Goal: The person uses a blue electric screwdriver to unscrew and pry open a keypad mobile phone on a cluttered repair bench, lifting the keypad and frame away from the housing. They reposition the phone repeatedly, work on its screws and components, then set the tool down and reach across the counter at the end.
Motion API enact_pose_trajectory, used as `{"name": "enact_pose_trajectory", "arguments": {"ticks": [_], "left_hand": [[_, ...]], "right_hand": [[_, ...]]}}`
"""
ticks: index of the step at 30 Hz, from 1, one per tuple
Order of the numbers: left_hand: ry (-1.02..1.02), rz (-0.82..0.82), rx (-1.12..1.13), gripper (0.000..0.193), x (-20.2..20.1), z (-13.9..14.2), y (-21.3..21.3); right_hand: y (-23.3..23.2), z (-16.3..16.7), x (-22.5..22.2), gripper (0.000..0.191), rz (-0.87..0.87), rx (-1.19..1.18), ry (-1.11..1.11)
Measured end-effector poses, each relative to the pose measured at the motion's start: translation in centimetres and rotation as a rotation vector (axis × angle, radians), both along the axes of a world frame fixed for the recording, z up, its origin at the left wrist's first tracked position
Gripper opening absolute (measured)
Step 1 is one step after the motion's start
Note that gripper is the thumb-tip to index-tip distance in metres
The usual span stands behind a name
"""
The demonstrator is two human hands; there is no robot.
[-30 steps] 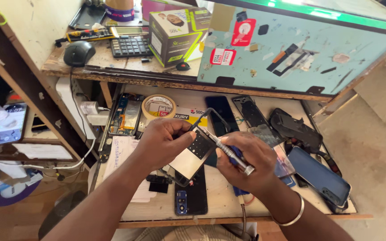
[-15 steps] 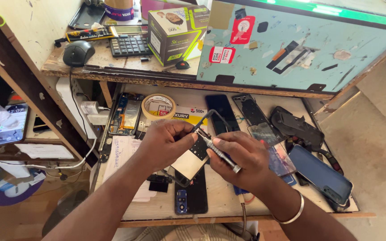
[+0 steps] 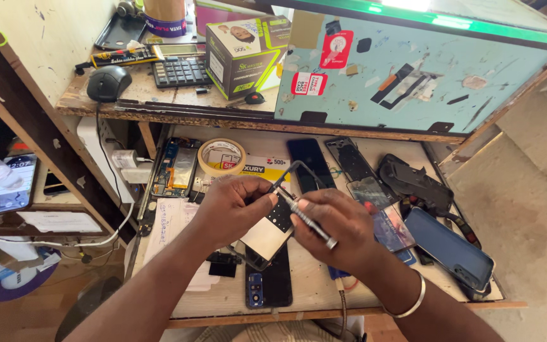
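Observation:
My left hand (image 3: pixel 232 209) grips the upper edge of an opened phone body (image 3: pixel 272 229) with a tan panel and a dark perforated part, held tilted above the wooden workbench (image 3: pixel 311 288). My right hand (image 3: pixel 340 231) holds a slim metal screwdriver (image 3: pixel 308 218) across the phone, its tip near my left fingers at the phone's top. A silver bangle (image 3: pixel 413 303) circles my right wrist. Under the hands a dark phone back (image 3: pixel 268 285) with a blue camera part lies flat.
A tape roll (image 3: pixel 221 156), an open phone with a blue board (image 3: pixel 175 168), several dark phones and cases (image 3: pixel 413 183) and a blue-grey phone (image 3: pixel 451 247) crowd the bench. The shelf above holds a calculator (image 3: pixel 182 71), mouse (image 3: pixel 107 82) and box (image 3: pixel 243 54). A lit phone (image 3: pixel 11 183) sits left.
The screwdriver's tip has shifted up toward the phone's top edge by my left fingers. Both hands and the phone have stayed in nearly the same place over the bench.

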State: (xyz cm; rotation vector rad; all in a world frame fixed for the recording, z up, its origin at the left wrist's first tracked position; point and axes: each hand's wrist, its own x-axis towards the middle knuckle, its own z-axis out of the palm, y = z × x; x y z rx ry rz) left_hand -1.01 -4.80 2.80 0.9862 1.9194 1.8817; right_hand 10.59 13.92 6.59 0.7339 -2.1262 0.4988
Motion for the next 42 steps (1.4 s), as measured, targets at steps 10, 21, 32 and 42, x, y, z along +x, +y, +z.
{"name": "enact_pose_trajectory", "arguments": {"ticks": [10, 21, 32, 42], "left_hand": [[0.064, 0.034, -0.010, 0.014, 0.09, 0.05, -0.02], [0.047, 0.039, -0.026, 0.015, 0.03, -0.18, 0.28], [0.009, 0.006, 0.023, 0.015, 0.13, -0.29, 0.12], [0.045, 0.021, -0.001, 0.015, 0.19, -0.47, 0.39]], "right_hand": [[-0.02, 0.02, 0.02, 0.022, -0.056, -0.007, 0.002], [-0.09, -0.02, -0.07, 0.025, 0.025, 0.015, -0.017], [0.08, 0.26, -0.11, 0.022, -0.010, -0.042, -0.027], [0.08, 0.13, -0.06, 0.023, 0.056, -0.009, -0.007]]}}
